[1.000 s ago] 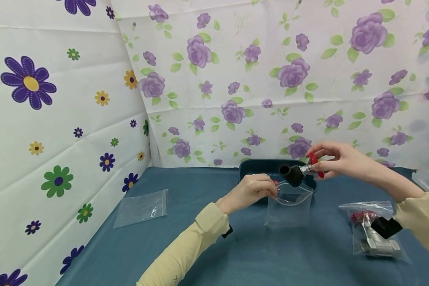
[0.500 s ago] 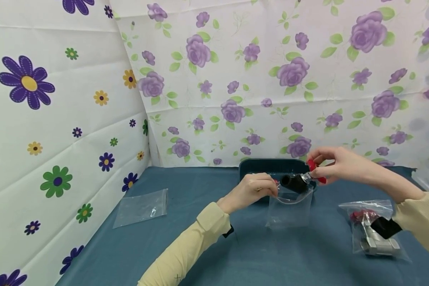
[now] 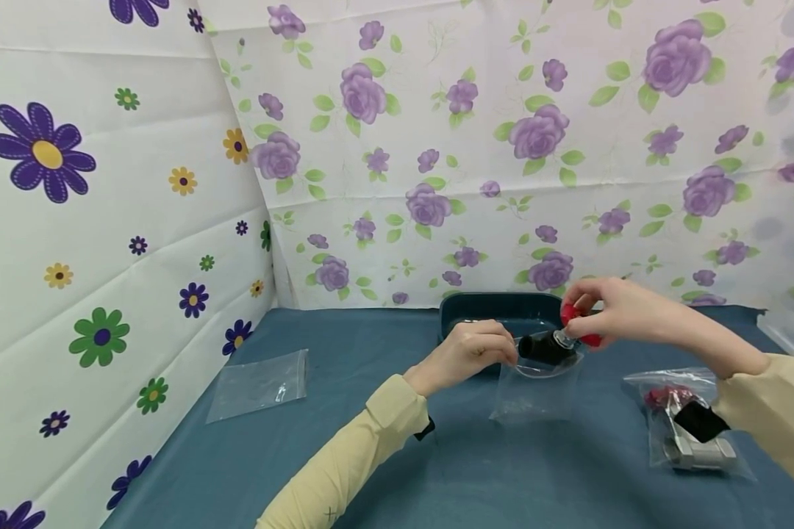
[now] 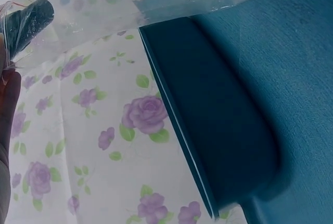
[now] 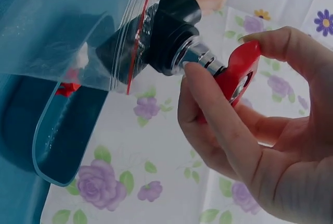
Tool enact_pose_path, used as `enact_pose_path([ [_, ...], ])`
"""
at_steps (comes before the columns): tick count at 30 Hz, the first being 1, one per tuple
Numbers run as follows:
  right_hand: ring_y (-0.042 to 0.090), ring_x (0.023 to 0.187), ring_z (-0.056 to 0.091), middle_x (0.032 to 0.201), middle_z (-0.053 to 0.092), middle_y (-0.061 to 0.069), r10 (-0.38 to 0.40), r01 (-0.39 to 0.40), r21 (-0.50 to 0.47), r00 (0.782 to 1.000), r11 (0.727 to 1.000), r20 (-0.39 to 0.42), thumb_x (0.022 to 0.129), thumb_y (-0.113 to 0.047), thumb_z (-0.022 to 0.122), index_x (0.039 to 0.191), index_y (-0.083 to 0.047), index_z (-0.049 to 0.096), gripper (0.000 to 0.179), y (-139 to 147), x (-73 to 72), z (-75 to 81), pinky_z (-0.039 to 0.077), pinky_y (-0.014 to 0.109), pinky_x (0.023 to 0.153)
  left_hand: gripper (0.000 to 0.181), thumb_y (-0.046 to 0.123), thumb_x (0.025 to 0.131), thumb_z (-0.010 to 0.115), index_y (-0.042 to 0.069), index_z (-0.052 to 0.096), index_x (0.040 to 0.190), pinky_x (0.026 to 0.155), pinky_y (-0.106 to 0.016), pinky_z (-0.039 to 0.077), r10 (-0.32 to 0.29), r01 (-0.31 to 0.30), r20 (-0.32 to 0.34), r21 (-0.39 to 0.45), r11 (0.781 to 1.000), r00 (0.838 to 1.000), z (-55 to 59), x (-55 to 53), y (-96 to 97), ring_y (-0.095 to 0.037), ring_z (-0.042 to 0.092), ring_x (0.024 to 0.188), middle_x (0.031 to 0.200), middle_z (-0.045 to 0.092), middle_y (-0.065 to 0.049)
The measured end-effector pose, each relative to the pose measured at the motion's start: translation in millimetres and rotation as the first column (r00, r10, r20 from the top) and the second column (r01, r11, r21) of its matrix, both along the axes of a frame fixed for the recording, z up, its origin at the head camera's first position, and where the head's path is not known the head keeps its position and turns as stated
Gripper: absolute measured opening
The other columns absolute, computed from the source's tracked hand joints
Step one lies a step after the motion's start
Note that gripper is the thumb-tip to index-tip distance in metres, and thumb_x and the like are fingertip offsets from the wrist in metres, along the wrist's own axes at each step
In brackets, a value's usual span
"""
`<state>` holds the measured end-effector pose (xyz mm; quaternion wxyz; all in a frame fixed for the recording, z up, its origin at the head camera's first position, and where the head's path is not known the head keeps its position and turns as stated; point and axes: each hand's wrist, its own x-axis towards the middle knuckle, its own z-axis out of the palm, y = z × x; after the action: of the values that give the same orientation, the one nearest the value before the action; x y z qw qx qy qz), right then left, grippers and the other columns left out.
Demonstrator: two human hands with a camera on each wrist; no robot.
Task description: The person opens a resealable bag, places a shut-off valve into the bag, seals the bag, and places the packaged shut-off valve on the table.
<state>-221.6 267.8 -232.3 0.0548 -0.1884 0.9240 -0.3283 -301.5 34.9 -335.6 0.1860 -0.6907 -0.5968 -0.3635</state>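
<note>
My right hand (image 3: 625, 316) grips a valve by its red handle (image 5: 242, 67); the black valve body (image 5: 171, 31) points left. Part of that body is inside the mouth of a clear zip bag (image 3: 536, 400), behind the red zip line in the right wrist view. My left hand (image 3: 470, 353) pinches the left side of the bag's mouth, and the bag hangs below it. In the left wrist view, the dark valve body (image 4: 31, 23) shows through the plastic, with part of my left hand (image 4: 8, 104) at the edge.
Behind the hands stands a dark blue tray (image 3: 483, 300) with something red (image 5: 66, 88) in it. A zip bag of metal valves with red handles (image 3: 691, 441) lies at right. Another clear bag (image 3: 258, 386) lies flat at left. Flowered cloth hangs behind.
My right hand has lowered and shifted slightly left, bringing the valve body from above the bag down into its mouth. My left hand has stayed nearly still at the bag.
</note>
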Motion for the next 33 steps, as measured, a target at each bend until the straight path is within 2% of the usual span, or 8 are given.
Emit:
enact_pose_path([
  [7, 0.018, 0.064, 0.058, 0.087, 0.058, 0.008, -0.024, 0.024, 0.041, 1.0, 0.999, -0.006, 0.082, -0.021, 0.067, 0.101, 0.002, 0.053, 0.033, -6, 0.4, -2.1, 0.051, 0.031, 0.053, 0.012, -0.008, 0.081, 0.063, 0.003, 0.066, 0.085, 0.074, -0.014, 0.043, 0.024, -0.024, -0.011, -0.012, 1.0, 1.0, 0.9, 1.5, 0.3, -0.008, 0.056, 0.082, 0.086, 0.059, -0.005],
  [12, 0.018, 0.06, 0.057, 0.082, 0.058, 0.006, -0.029, 0.03, 0.057, 1.0, 0.998, -0.012, 0.081, -0.02, 0.067, 0.1, 0.003, 0.053, 0.032, -9, 0.8, -2.8, 0.05, 0.032, 0.052, 0.012, -0.008, 0.081, 0.062, 0.003, 0.065, 0.084, 0.074, -0.015, 0.044, 0.017, -0.017, 0.006, -0.017, 1.0, 1.0, 0.2, 1.4, 1.4, -0.006, 0.056, 0.081, 0.086, 0.059, -0.004],
  [19, 0.018, 0.055, 0.056, 0.072, 0.054, 0.004, 0.0, 0.003, 0.088, 0.999, 0.996, -0.032, 0.08, -0.018, 0.066, 0.097, 0.003, 0.053, 0.03, -13, -0.7, -7.6, 0.05, 0.031, 0.051, 0.012, -0.007, 0.082, 0.062, 0.004, 0.066, 0.083, 0.074, -0.014, 0.043, 0.017, -0.017, 0.004, -0.034, 0.999, 1.0, -1.1, 0.2, 4.2, -0.003, 0.052, 0.083, 0.086, 0.059, -0.004],
  [26, 0.018, 0.056, 0.057, 0.074, 0.055, 0.004, 0.001, -0.002, 0.083, 1.0, 0.997, 0.014, 0.08, -0.015, 0.064, 0.099, 0.005, 0.051, 0.03, -18, -2.3, -12.2, 0.051, 0.031, 0.051, 0.01, -0.006, 0.081, 0.063, 0.003, 0.066, 0.083, 0.075, -0.014, 0.043, 0.023, -0.023, -0.01, -0.043, 0.999, 1.0, -0.2, -0.6, 8.1, -0.003, 0.053, 0.083, 0.087, 0.059, -0.004],
  [33, 0.017, 0.056, 0.056, 0.079, 0.056, 0.006, -0.016, 0.013, 0.101, 1.0, 0.995, 0.026, 0.079, -0.014, 0.064, 0.1, 0.007, 0.048, 0.034, -22, -3.7, -18.8, 0.05, 0.031, 0.051, 0.01, -0.006, 0.08, 0.064, 0.002, 0.067, 0.083, 0.075, -0.015, 0.044, 0.0, 0.001, 0.016, -0.047, 0.999, 1.0, -0.3, 0.3, 9.5, -0.004, 0.053, 0.084, 0.087, 0.059, -0.005],
])
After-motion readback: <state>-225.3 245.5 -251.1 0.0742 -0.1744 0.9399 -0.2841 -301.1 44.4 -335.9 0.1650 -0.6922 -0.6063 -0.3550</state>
